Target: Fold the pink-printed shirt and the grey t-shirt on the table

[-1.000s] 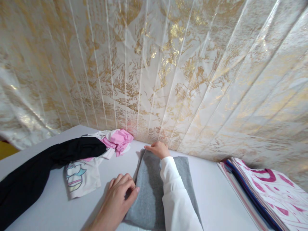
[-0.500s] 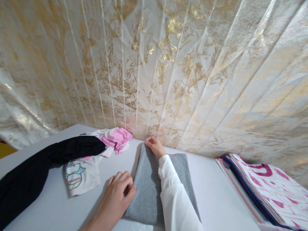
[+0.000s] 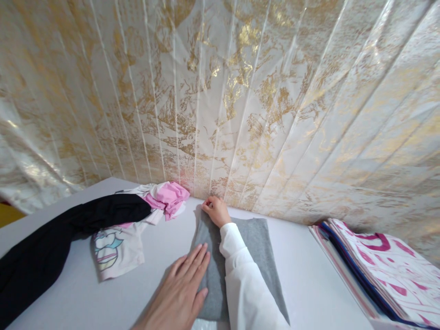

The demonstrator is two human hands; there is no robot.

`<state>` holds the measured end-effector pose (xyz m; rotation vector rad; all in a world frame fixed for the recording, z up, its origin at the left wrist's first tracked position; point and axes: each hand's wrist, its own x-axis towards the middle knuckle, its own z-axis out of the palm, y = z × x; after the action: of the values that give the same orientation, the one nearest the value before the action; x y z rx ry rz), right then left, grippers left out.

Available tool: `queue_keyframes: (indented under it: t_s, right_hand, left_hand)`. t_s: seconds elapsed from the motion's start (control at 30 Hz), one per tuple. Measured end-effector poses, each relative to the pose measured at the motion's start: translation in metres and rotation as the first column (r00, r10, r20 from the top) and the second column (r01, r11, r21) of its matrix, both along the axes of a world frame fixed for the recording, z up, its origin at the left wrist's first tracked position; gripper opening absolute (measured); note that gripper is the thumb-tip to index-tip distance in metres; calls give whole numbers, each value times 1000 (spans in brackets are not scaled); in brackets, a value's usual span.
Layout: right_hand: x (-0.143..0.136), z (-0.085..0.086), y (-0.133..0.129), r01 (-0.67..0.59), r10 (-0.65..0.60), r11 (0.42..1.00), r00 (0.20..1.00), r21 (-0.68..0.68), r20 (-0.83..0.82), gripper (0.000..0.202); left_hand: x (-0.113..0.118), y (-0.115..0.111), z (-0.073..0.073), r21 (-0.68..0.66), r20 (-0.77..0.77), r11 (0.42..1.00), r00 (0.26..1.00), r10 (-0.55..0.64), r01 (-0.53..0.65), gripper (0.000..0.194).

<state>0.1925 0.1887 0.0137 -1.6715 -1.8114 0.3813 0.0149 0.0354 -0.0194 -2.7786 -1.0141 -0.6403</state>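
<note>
A grey folded garment [image 3: 259, 247] lies flat on the white table surface in front of me. My left hand [image 3: 185, 288] rests flat on its near left side, fingers stretched out and pointing away from me. At the garment's far left corner, my right hand [image 3: 216, 211] pinches the cloth between thumb and fingers. The white right sleeve crosses over the garment and hides part of its middle and near edge.
To the left lie a long black garment [image 3: 85, 215], a pink cloth [image 3: 170, 197] and a pale printed garment [image 3: 118, 252]. A stack of folded clothes [image 3: 388, 270] stands on the right. Behind the table [image 3: 319, 284] hangs a gold-patterned shiny covering [image 3: 220, 101].
My left hand has gone from curled beside the garment to flat on top of it, moving right. My right hand has shifted slightly left with the pinched corner.
</note>
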Motion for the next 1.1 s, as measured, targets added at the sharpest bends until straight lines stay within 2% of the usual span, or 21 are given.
queue_keyframes:
  t_s: [0.1,0.2,0.33,0.47,0.53,0.6,0.7,0.77,0.87,0.93,0.97,1.03,1.1]
  right_hand:
    - [-5,-2,0,64,-64,998,998,30,10,13]
    - [-9,-7,-1,110,-110,994,993,19,36,14]
    - [-14,-10,-1,134,-133,991,988,-7,82,11]
    - [-13,4,-13,123,-123,992,986,12,108,19]
    - [-10,13,-32,91,-94,995,988,34,122,26]
    - [-6,16,-62,33,-40,998,988,50,147,34]
    - [3,7,-117,-44,33,998,976,48,215,44]
    - [12,-6,-150,2,-12,999,964,39,266,49]
    - [30,-25,-179,193,-187,981,924,15,332,62]
    - [43,-30,-182,272,-253,962,895,2,368,66]
    - [51,-29,-179,267,-245,964,892,-7,379,66]
    - [70,-22,-168,159,-131,986,917,-46,376,63]
    - [93,-9,-157,-26,62,993,943,-112,326,54]
  left_hand:
    - [-2,-1,-7,40,-65,999,998,13,-10,62]
    - [0,-3,-8,20,-79,998,995,57,-56,62]
    - [4,-1,4,-122,-120,988,989,85,-99,58]
    - [8,7,17,-218,-182,964,977,111,-150,57]
    - [14,12,17,-202,-145,967,981,128,-156,57]
    - [26,19,13,-169,-71,975,988,135,-145,57]
    - [46,36,4,-145,13,978,989,151,-147,55]
    - [55,49,1,-139,32,979,987,155,-150,54]
    - [62,61,-1,-115,30,984,989,143,-138,53]
    - [64,57,-1,-116,5,979,986,168,-166,55]
    - [66,51,-1,-124,-8,972,979,201,-201,56]
    - [69,30,2,-151,-16,950,962,273,-272,59]
    - [67,5,7,-197,-3,943,962,274,-269,65]
